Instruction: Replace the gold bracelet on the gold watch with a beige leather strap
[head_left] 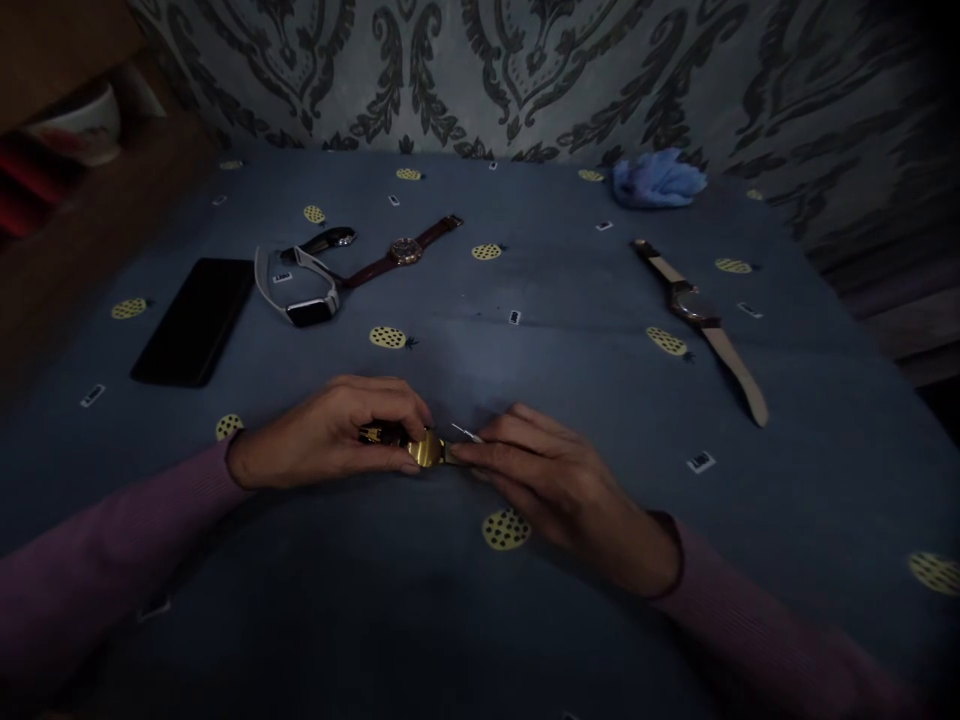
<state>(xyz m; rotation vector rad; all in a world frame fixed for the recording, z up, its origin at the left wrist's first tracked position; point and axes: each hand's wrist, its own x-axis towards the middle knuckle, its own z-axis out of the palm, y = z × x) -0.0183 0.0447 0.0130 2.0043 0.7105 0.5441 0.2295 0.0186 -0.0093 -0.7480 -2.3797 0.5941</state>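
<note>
Near the middle of the table, a gold wristwatch (425,449) is pinched between the thumb and fingers of my left hand (352,430). Its smooth gold side faces up, and a dark strap end with a gold buckle shows under the left fingers. My right hand (547,470) is closed on a thin pointed metal tool (466,433), whose tip sticks out to the left above the watch. The right fingertips also touch the strap at the watch's right side. Most of the tool is hidden by the fingers, so its exact kind is unclear.
Left of centre lie a black phone (196,320), a smartwatch (311,312) with a pale band, a black-strapped watch (326,240) and a brown-strapped watch (406,251). To the right is a beige-strapped watch (690,303). A blue crumpled cloth (660,180) sits by the wall.
</note>
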